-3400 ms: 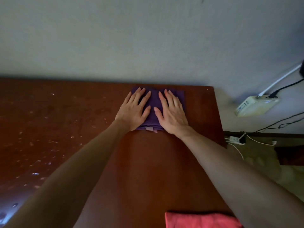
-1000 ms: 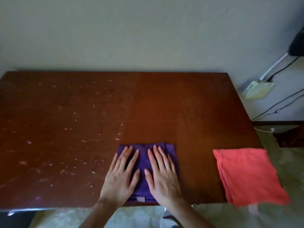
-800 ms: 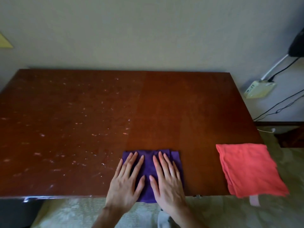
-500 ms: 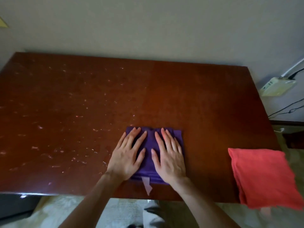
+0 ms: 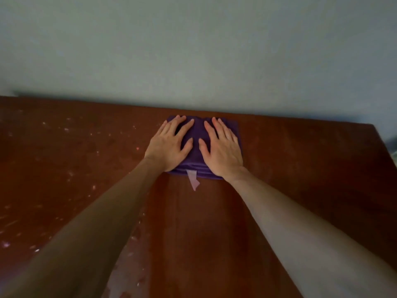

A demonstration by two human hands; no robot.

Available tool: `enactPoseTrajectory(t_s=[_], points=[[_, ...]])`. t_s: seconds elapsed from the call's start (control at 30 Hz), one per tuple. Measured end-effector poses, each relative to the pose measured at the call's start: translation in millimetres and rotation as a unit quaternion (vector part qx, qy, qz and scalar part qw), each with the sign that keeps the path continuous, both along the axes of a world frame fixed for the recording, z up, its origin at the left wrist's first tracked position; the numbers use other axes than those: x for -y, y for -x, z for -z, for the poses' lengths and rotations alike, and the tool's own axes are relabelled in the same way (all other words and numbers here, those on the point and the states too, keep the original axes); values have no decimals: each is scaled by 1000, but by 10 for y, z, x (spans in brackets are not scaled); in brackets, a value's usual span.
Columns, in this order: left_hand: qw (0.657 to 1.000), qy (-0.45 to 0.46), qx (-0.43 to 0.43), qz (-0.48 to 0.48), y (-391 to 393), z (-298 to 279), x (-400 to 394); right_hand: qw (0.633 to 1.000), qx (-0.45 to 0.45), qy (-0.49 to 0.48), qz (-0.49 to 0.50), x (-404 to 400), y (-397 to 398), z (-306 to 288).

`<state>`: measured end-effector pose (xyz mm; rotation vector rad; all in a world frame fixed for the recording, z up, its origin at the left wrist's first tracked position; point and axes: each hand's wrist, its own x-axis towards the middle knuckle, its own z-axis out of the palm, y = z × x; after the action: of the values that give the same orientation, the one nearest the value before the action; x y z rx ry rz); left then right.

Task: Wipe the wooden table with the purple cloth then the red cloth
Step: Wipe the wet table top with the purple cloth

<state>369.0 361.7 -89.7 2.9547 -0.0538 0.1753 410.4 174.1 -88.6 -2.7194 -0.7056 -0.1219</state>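
Wooden table (image 5: 300, 168) against a plain wall (image 5: 193, 50), pale specks toward 9 o'clock.
One purple cloth (image 5: 196, 134); left hand (image 5: 169, 145) and right hand (image 5: 223, 149) press it, fingers flat.

One purple cloth (image 5: 196, 145), one wooden table (image 5: 300, 168), two hands, perhaps one tag (image 5: 193, 179).

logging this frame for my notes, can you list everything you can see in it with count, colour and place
folded purple cloth: one, purple, far edge of the table, under both hands
pale fabric tag: one, pinkish, hanging from the cloth's near edge
wooden table: one, reddish brown, fills the lower frame
white specks: many, whitish, table's left part
wall: one, pale grey, behind the table
left hand: one, flat on the cloth
right hand: one, flat on the cloth
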Motion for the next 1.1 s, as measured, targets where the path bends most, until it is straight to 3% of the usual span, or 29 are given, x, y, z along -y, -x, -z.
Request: enactPoseTrajectory(t_s=[0.23, 0.4, 0.9, 1.1], points=[[1000, -12, -9, 2, -358, -29, -166, 1000, 0, 19, 2, -174, -367, 17], [1000, -20, -22, 1, 0, -37, -47, 999, -9, 36, -12, -79, -55, 10], [998, 17, -52, -16, 3824, -101, 416, 999, -13, 19, -41, 365, 3689, -9], [998, 18, -55, -20, 4242, -108, 463, 999, -2, 22, -40, 427, 4103, 10]])
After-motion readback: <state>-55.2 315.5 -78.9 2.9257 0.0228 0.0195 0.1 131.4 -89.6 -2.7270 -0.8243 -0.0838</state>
